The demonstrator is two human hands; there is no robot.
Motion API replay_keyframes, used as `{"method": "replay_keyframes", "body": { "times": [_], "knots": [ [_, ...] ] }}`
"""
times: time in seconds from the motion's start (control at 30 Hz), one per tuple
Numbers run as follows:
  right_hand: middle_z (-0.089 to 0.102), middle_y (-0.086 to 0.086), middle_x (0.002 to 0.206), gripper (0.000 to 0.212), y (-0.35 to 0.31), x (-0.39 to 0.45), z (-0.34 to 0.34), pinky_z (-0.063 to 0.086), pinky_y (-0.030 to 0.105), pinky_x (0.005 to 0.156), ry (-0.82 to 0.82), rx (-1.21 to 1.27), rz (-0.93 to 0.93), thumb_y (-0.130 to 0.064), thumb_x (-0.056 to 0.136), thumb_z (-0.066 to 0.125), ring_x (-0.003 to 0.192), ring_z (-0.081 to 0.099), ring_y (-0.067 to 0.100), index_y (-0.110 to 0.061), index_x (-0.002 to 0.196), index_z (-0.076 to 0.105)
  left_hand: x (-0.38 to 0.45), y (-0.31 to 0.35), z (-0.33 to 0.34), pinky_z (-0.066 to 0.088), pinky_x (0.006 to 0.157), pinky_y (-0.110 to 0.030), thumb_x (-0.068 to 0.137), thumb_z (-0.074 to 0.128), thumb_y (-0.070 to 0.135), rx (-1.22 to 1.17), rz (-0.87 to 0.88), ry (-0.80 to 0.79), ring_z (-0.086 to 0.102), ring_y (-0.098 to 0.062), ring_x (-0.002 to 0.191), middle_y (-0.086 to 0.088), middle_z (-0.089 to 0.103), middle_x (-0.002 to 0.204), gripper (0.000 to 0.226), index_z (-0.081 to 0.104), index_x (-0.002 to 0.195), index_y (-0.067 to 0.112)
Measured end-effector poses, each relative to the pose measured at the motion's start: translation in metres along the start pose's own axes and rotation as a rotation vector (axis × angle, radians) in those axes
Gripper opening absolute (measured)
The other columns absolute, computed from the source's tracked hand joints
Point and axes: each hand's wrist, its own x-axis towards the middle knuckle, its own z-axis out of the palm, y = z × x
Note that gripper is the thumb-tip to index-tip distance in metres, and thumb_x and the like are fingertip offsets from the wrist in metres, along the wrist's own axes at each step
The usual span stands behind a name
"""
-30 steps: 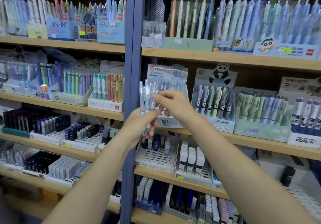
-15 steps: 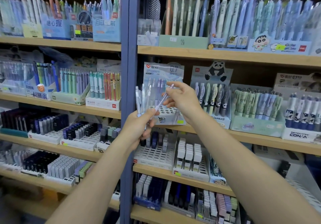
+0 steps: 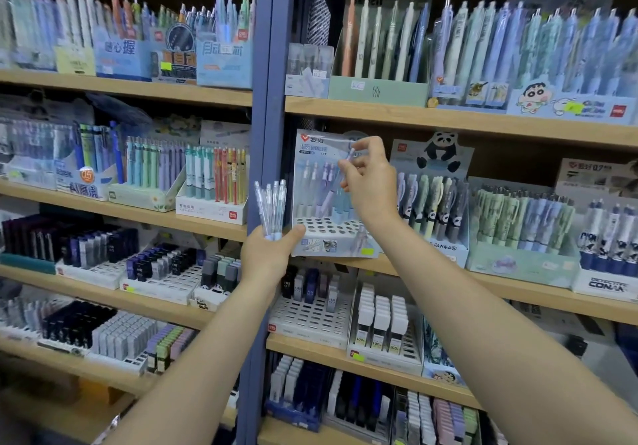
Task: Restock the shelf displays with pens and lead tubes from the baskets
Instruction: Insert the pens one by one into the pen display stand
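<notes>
Left hand grips bunch of clear plastic pens; right hand fingers pinch one pale pen above the perforated white display stand.

The right hand has left the bundle in the left hand and risen right with one pen, now upright over the holed display.
</notes>
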Motion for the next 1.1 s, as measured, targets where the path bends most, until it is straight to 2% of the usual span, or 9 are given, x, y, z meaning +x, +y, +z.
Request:
{"method": "replay_keyframes", "body": {
  "times": [0.2,0.3,0.4,0.53,0.67,0.77,0.9,1.0,1.1],
  "knots": [
    [0.065,0.002,0.08,0.022,0.005,0.003,0.01,0.057,0.045,0.075,-0.069,-0.055,-0.031,-0.014,0.098,0.062,0.074,0.067,0.023,-0.022,0.108,0.045,0.004,-0.004,0.001,0.034,0.052,-0.028,0.087,0.077,0.03,-0.002,-0.032,-0.014,0.042,-0.011,0.055,0.004,0.051,0.066,0.026,0.055,0.078,0.02],
    [0.061,-0.002,0.073,0.026,0.005,0.003,0.014,0.057,0.041,0.068,-0.091,-0.089,-0.043,-0.012,0.098,0.062,0.066,0.065,0.021,-0.018,0.117,0.045,0.005,-0.005,0.001,0.034,0.052,-0.028,0.087,0.078,0.029,-0.009,-0.044,-0.018,0.042,-0.012,0.055,0.003,0.051,0.066,0.026,0.055,0.078,0.019],
    [0.059,-0.002,0.069,0.026,0.004,0.004,0.016,0.046,0.029,0.056,-0.12,-0.203,-0.067,-0.016,0.097,0.063,0.06,0.058,0.014,-0.018,0.117,0.046,0.005,-0.004,0.0,0.034,0.051,-0.026,0.088,0.076,0.025,-0.031,-0.042,-0.043,0.042,-0.01,0.054,0.005,0.051,0.065,0.024,0.055,0.078,0.021],
    [0.061,-0.004,0.084,0.025,0.01,0.004,0.015,0.035,0.029,0.053,-0.144,-0.404,-0.155,-0.031,0.096,0.065,0.071,0.057,0.019,-0.02,0.116,0.054,0.006,-0.001,-0.003,0.033,0.05,-0.024,0.088,0.077,0.023,-0.039,-0.039,-0.066,0.041,-0.009,0.052,0.006,0.05,0.063,0.025,0.054,0.079,0.022],
    [0.043,0.001,0.105,0.043,0.016,0.005,0.01,0.04,0.029,0.073,0.003,-0.537,-0.306,-0.047,0.082,0.077,0.097,0.043,0.019,-0.019,0.113,0.068,0.006,-0.002,-0.003,0.032,0.048,-0.024,0.088,0.077,0.023,-0.035,-0.041,-0.079,0.041,-0.008,0.05,0.006,0.05,0.062,0.023,0.055,0.08,0.021],
    [0.044,0.009,0.135,0.053,0.018,0.004,0.01,0.031,0.039,0.1,-0.105,-0.601,-0.251,-0.061,0.08,0.072,0.128,0.035,0.026,-0.026,0.12,0.068,0.007,-0.002,-0.003,0.033,0.05,-0.025,0.088,0.076,0.025,-0.037,-0.055,-0.086,0.041,-0.009,0.052,0.005,0.05,0.065,0.022,0.055,0.083,0.021],
    [0.031,0.009,0.153,0.058,0.023,-0.001,0.012,0.022,0.047,0.112,-0.19,-0.605,-0.169,-0.062,0.088,0.062,0.143,0.021,0.028,-0.031,0.137,0.057,0.004,0.0,-0.005,0.034,0.048,-0.023,0.089,0.075,0.026,-0.024,-0.054,-0.093,0.041,-0.007,0.049,0.006,0.051,0.062,0.022,0.055,0.08,0.023],
    [0.047,0.007,0.134,0.035,0.021,-0.009,0.011,0.03,0.042,0.106,-0.06,-0.468,-0.243,-0.038,0.096,0.061,0.129,0.038,0.024,-0.021,0.127,0.064,0.004,0.002,-0.012,0.03,0.042,-0.018,0.092,0.072,0.031,-0.028,-0.033,-0.194,0.035,-0.007,0.04,0.003,0.047,0.059,0.025,0.053,0.078,0.021],
    [0.06,-0.001,0.086,0.021,0.004,-0.021,0.005,0.041,0.029,0.077,-0.107,-0.175,-0.194,-0.024,0.1,0.057,0.085,0.053,0.013,-0.009,0.093,0.071,0.003,0.008,-0.019,0.024,0.042,-0.023,0.093,0.07,0.035,-0.057,-0.012,-0.361,0.028,-0.013,0.043,-0.002,0.044,0.06,0.024,0.053,0.082,0.02]
  ]
}}
